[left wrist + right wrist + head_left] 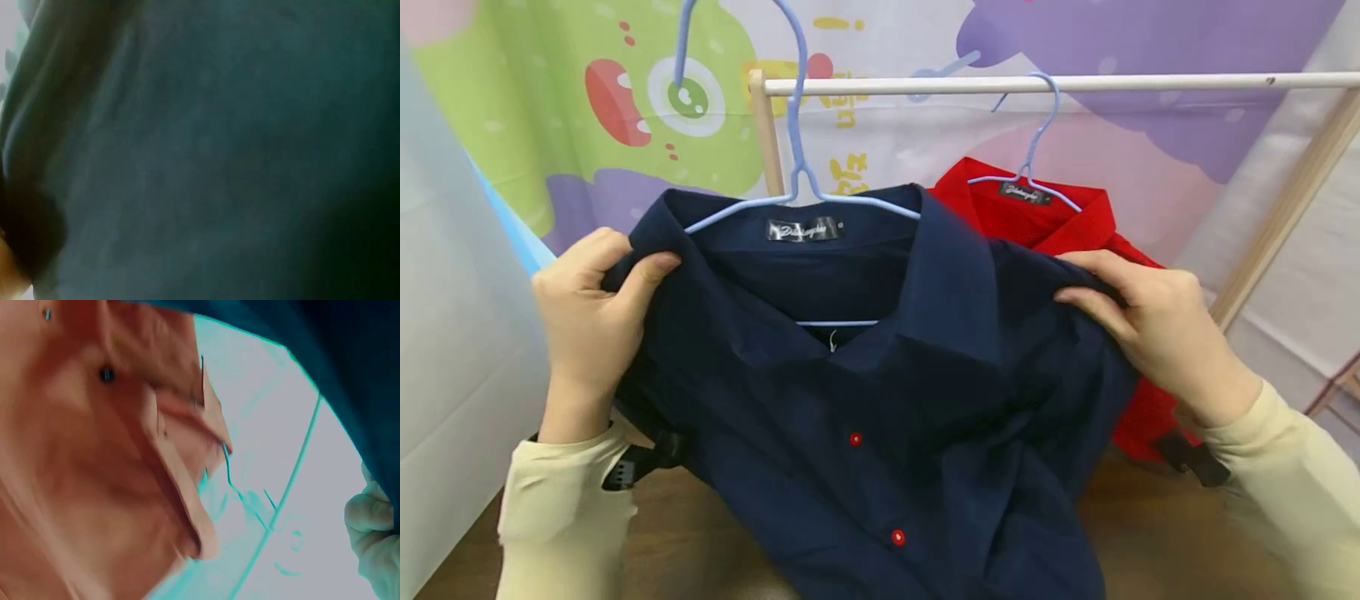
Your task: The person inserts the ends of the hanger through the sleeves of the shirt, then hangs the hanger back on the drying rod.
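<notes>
A navy shirt with red buttons and a black neck label is held up in the head view. Inside its collar sits a light blue hanger, its hook rising above the neck. My left hand pinches the shirt's shoulder beside the collar, thumb in front. At the opposite shoulder my right hand pinches the cloth between thumb and fingers. Dark cloth fills most of the left wrist view. In the right wrist view, fingers show at the edge of the navy cloth.
Behind hangs a red shirt on another blue hanger, hooked over a white rail. Wooden posts carry the rail. A cartoon-printed curtain forms the backdrop, and a brown wooden surface lies below.
</notes>
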The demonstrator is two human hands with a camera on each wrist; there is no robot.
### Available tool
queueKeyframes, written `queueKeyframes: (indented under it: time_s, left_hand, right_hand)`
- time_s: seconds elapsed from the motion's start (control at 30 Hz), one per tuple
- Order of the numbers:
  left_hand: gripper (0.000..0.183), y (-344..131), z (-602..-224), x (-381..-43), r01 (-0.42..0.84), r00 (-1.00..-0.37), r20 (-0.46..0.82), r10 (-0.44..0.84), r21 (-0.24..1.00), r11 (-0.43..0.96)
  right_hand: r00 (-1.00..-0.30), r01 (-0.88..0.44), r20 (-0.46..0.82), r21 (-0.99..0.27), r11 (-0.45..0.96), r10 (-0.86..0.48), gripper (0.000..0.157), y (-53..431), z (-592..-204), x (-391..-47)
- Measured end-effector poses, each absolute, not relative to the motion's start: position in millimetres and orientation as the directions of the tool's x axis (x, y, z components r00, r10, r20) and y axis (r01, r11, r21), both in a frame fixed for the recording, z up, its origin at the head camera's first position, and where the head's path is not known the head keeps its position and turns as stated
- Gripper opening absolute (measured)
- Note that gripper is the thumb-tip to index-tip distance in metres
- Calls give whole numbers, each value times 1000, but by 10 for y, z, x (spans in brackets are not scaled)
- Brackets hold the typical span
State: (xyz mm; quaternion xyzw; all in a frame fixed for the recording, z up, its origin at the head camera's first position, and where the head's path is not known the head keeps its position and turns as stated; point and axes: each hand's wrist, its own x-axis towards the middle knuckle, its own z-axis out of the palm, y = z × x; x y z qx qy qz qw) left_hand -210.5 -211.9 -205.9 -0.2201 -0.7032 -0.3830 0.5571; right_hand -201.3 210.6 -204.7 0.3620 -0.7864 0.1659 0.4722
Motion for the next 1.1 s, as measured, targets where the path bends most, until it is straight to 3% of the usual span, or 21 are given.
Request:
queueKeyframes:
  time_s: [0.1, 0.23, 0.3, 0.43, 0.57, 0.73, 0.93, 1.1]
  left_hand:
    - [34, -2150, -1926, -2081, 767, -278, 953, -122, 296, 570]
    - [34, -2150, -1774, -2032, 804, -281, 945, -166, 326, 498]
    - [30, -2135, -1723, -2015, 803, -288, 938, -191, 345, 485]
    - [25, -2075, -1724, -2012, 775, -317, 932, -175, 360, 519]
    - [28, -2020, -1865, -2097, 732, -344, 934, -95, 330, 596]
    - [27, -1940, -2120, -2251, 679, -401, 916, -23, 314, 663]
    - [23, -1831, -2386, -2341, 651, -497, 867, 36, 345, 676]
    - [19, -1832, -2552, -2379, 623, -577, 814, 67, 385, 682]
  right_hand:
    - [-215, -713, 865, 179, 678, -453, 45, 2107, -1916, -2036]
    - [-179, -656, 878, 230, 719, -444, 44, 2115, -1701, -2025]
    - [-175, -626, 880, 246, 740, -441, 39, 2119, -1592, -2020]
    - [-212, -674, 861, 214, 707, -463, 15, 2089, -1525, -2026]
    - [-305, -757, 818, 102, 645, -487, 22, 1998, -1763, -2049]
    - [-391, -749, 793, 22, 663, -468, 30, 1921, -2120, -2085]
    - [-332, -663, 849, 100, 742, -411, 17, 1925, -2395, -2072]
    - [-332, -567, 880, 101, 817, -339, 34, 2045, -2547, -2005]
